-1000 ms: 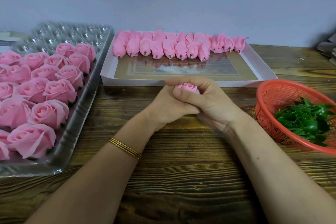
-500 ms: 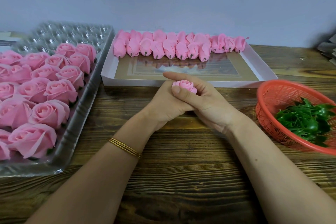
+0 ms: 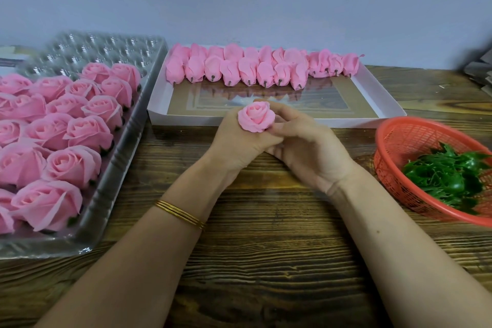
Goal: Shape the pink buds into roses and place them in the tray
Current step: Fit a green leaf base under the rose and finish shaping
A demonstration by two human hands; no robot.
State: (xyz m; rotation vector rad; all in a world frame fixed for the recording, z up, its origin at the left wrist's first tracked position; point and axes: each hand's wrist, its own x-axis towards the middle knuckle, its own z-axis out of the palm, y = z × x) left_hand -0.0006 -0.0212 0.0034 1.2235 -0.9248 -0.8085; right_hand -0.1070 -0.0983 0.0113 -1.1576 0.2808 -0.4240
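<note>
A pink rose [image 3: 256, 117], petals spread open, sits upright between both hands at the table's centre. My left hand [image 3: 237, 144] grips it from below and the left. My right hand [image 3: 306, 146] pinches its right side with thumb and fingers. Behind them, a white box [image 3: 159, 114] holds a row of closed pink buds [image 3: 247, 68] along its far edge. At the left, a clear plastic tray [image 3: 111, 186] carries several finished pink roses [image 3: 82, 133]; its far cells are bare.
An orange mesh basket [image 3: 394, 141] with green leaf pieces [image 3: 447, 176] stands at the right edge. The wooden table [image 3: 266, 261] runs up to a pale wall. Grey items lie at the far right corner [image 3: 479, 72].
The bud has risen out of my cupped hands and its petals have spread into a rose. My right fingers have moved from over its top to its side.
</note>
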